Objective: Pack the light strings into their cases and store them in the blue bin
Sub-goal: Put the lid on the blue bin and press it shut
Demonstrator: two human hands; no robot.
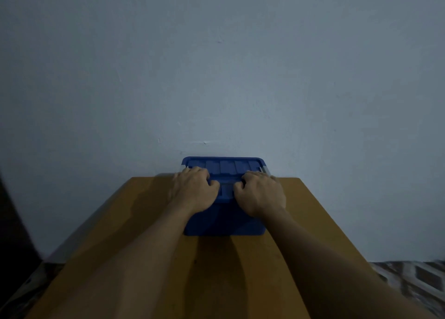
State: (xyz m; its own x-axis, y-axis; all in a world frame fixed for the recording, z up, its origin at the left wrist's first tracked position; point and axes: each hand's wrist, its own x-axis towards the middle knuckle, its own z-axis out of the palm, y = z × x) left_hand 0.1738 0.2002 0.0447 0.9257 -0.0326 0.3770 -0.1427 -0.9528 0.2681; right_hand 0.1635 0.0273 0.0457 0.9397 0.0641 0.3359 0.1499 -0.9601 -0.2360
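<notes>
At the far left edge stands a dark shape (12, 222), too dim to name, with a strip of patterned floor (414, 280) below it and again at the right.

The left hand (192, 189) lies on the left half of the bin's lid (226, 165), knuckles up and fingers bent, their tips down on the ribbed plastic. Whether they hook a ridge or only press cannot be told.

The blue bin (224, 220) sits in the middle at the far end of the table (212, 270), close against the wall (216, 65). It is a rectangular plastic box of deep blue, its lid on, moulded in raised panels, with a pale clip (265, 169) at the right end.

The right hand (261, 194) mirrors the left on the lid's right half, fingers likewise curled, the grip equally unclear.

The table is orange-brown wood, with both bare forearms stretched over it. The wall is plain, pale grey-blue, and the room is dim.
</notes>
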